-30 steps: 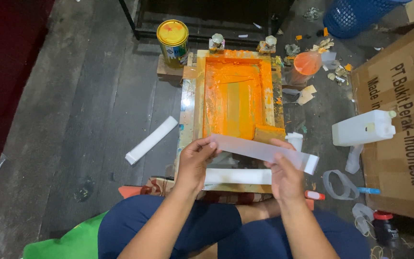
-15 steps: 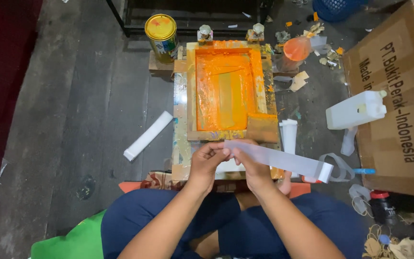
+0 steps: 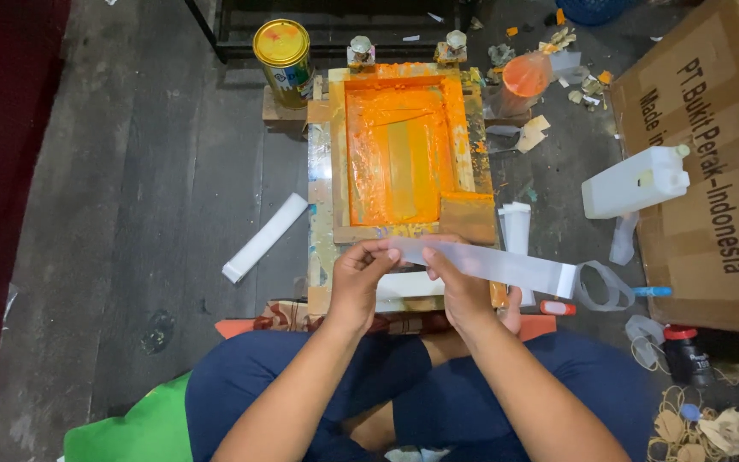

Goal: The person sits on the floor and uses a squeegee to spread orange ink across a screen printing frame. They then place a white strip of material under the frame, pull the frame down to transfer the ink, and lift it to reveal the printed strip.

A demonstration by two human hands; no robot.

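Both hands now meet over the near edge of the screen-printing frame (image 3: pixel 404 154), closer together than a second ago, when they were spread well apart along the strip. The left hand (image 3: pixel 357 287) pinches the near end of the long translucent white strip (image 3: pixel 493 263) between thumb and fingers, closed narrow on it. The right hand (image 3: pixel 464 291) has come in just beside the left and grips the same strip a little further along, fingers curled over its top edge. The strip's free length has swung out past the right hand, ending near a looped piece of clear film (image 3: pixel 602 287) on the floor. It looks as if the strip has been shifted sideways through the grip, so that its end rather than its middle is now being handled.

Just beyond both hands lies the orange-inked frame, with a wooden squeegee (image 3: pixel 468 216) resting at its near right corner. Under the hands sits a white strip (image 3: pixel 408 284) on the printing board. Well off to the left of the left hand lies another white strip (image 3: pixel 264 237) on the grey floor. Far beyond the left hand stands a yellow-lidded paint tin (image 3: pixel 282 47); to the right of the right hand are a white plastic jerrycan (image 3: pixel 635 181) and a large cardboard box (image 3: pixel 712 162).
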